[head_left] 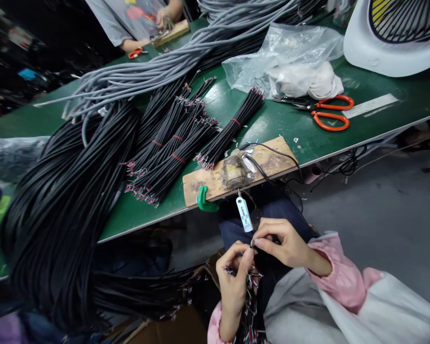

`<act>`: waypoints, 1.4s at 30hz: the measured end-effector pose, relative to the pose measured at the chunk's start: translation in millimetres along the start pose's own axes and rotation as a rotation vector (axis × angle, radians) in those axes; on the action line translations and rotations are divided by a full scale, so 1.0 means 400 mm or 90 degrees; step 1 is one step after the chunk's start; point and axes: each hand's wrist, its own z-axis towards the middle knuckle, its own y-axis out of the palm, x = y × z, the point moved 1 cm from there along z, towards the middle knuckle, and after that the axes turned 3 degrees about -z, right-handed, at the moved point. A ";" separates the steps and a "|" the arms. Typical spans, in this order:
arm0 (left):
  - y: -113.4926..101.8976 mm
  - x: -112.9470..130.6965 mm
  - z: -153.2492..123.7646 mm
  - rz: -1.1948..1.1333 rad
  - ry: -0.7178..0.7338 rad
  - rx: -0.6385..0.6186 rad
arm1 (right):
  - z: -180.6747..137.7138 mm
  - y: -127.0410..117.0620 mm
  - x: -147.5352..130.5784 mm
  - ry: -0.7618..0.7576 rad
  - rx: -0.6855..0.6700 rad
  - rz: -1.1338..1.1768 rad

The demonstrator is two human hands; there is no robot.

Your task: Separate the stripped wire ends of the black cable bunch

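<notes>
Over my lap, my left hand (234, 272) is closed, thumb and fingers pinching the end of a black cable. My right hand (283, 243) meets it there, its thumb and forefinger pinched on the same cable end; the tiny tip between the fingers is mostly hidden. Below my left hand hangs a bunch of black cables (252, 306) with red, white and black wire ends. Just beyond both hands, a flat light-blue and white piece (244, 215) sticks out from a worn block (234, 172) fixed on a wooden board (272, 155).
A green clamp (205, 200) grips the board at the table's edge. Tied black cable bundles (232, 126), a long black cable heap (57, 215) and grey cables (157, 64) cover the left. Orange-handled scissors (331, 114), a plastic bag (286, 52) and a fan (394, 43) stand right. A co-worker (129, 24) sits opposite.
</notes>
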 end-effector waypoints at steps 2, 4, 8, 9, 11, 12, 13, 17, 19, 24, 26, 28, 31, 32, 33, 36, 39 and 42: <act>0.000 -0.003 -0.001 0.004 0.005 0.000 | -0.001 -0.001 0.000 -0.003 0.003 0.001; -0.002 -0.010 -0.002 0.009 0.003 -0.003 | -0.001 -0.003 0.000 -0.003 0.007 -0.002; -0.006 -0.023 -0.003 0.009 -0.014 -0.021 | -0.001 -0.005 -0.001 -0.004 0.011 -0.012; -0.006 -0.025 -0.002 0.007 -0.017 -0.024 | -0.001 -0.005 -0.001 -0.006 0.011 -0.015; -0.007 -0.028 -0.002 0.004 -0.023 -0.026 | -0.002 -0.005 -0.002 -0.011 0.009 -0.024; -0.008 -0.030 -0.002 0.003 -0.025 -0.026 | -0.002 -0.005 -0.003 -0.014 0.009 -0.030; -0.008 -0.031 -0.002 0.002 -0.029 -0.025 | -0.002 -0.004 -0.004 -0.017 0.009 -0.036; -0.006 -0.033 0.000 -0.008 -0.038 -0.028 | -0.002 -0.003 -0.005 -0.026 0.008 -0.051; -0.004 -0.033 0.001 -0.018 -0.037 -0.034 | -0.002 -0.003 -0.005 -0.031 0.006 -0.050; -0.003 -0.038 0.000 -0.051 -0.064 -0.044 | -0.001 -0.004 -0.002 -0.042 -0.004 -0.045; -0.003 -0.040 -0.002 -0.056 -0.073 -0.048 | -0.001 -0.003 -0.002 -0.042 -0.006 -0.042; -0.003 -0.041 -0.002 -0.054 -0.064 -0.045 | -0.001 -0.002 -0.002 -0.038 -0.004 -0.041; -0.002 -0.041 -0.001 -0.035 -0.029 -0.029 | -0.001 0.000 -0.003 -0.029 0.002 -0.041; -0.002 -0.042 0.000 -0.026 -0.018 -0.022 | -0.001 0.001 -0.003 -0.025 0.005 -0.041; -0.002 -0.042 0.000 -0.018 -0.009 -0.016 | -0.001 0.001 -0.002 -0.022 0.008 -0.043; -0.001 -0.046 0.000 0.001 0.003 -0.006 | -0.001 0.003 0.001 -0.012 0.018 -0.051; 0.000 -0.048 -0.001 0.010 0.006 -0.004 | -0.002 0.004 0.003 -0.010 0.018 -0.062; 0.002 -0.048 -0.002 0.012 0.007 0.003 | -0.005 0.007 0.004 -0.007 0.016 -0.073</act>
